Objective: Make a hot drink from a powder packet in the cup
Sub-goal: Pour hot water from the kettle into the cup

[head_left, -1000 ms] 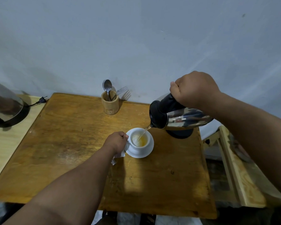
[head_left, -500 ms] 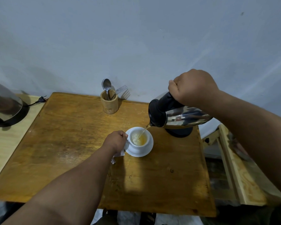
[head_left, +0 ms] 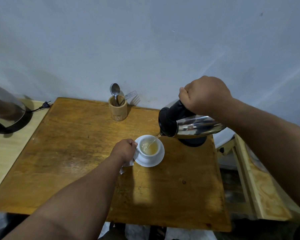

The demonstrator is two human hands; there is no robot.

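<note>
A white cup [head_left: 150, 155] stands on a white saucer [head_left: 158, 161] near the middle of the wooden table [head_left: 76, 161]. Yellowish liquid fills much of the cup. My right hand [head_left: 204, 95] grips the black handle of a steel kettle [head_left: 196, 127], tilted to the left so that a thin stream of water runs from its spout into the cup. My left hand [head_left: 125, 150] holds the cup at its left side, fingers curled at the handle. A torn white powder packet [head_left: 127, 165] sticks out from under that hand.
A wooden holder [head_left: 117, 108] with a spoon and a fork stands at the table's back edge. The kettle's black base [head_left: 193, 142] sits behind the cup on the right. A second steel kettle [head_left: 5, 110] is at far left, wooden frames at far right.
The liquid in the cup has risen as the water keeps running. Both hands and the kettle hold nearly the same place.
</note>
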